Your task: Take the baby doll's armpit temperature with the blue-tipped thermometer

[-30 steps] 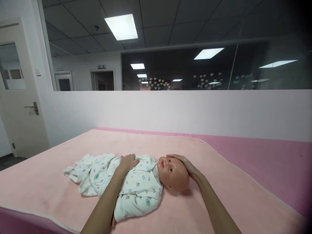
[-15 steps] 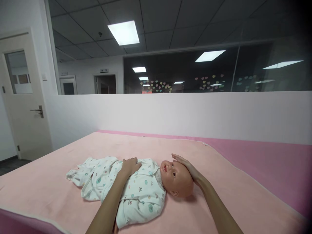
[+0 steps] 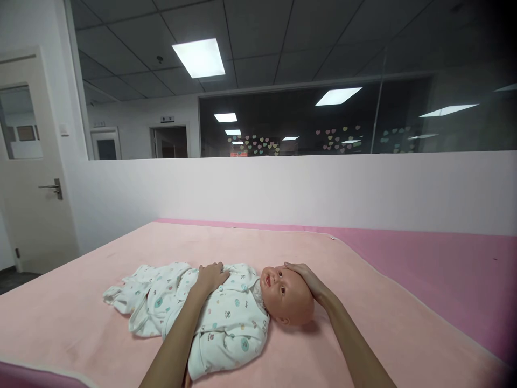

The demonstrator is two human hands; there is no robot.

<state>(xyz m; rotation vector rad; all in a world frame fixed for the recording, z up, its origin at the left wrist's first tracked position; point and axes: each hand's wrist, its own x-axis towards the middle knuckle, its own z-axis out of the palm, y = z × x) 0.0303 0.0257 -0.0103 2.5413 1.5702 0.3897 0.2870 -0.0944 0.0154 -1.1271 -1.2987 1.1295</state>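
Observation:
A baby doll (image 3: pixel 285 295) in a white patterned sleepsuit (image 3: pixel 226 318) lies on its back on a light pink blanket (image 3: pixel 363 334), head to the right. My left hand (image 3: pixel 212 274) lies flat on the doll's chest, fingers stretched out. My right hand (image 3: pixel 305 276) rests on the top of the doll's bald head, fingers curved over the crown. Neither hand holds anything else.
The blanket covers a darker pink padded surface (image 3: pixel 444 264) set against a low white partition wall (image 3: pixel 283 188) with dark glass above. A white door (image 3: pixel 28 161) with a handle stands at the left. The near blanket edge runs along the lower left.
My right hand stays on the doll's head, its fingers lifting a little and then settling back on the crown. The left hand stays on the chest. The view shifts slightly.

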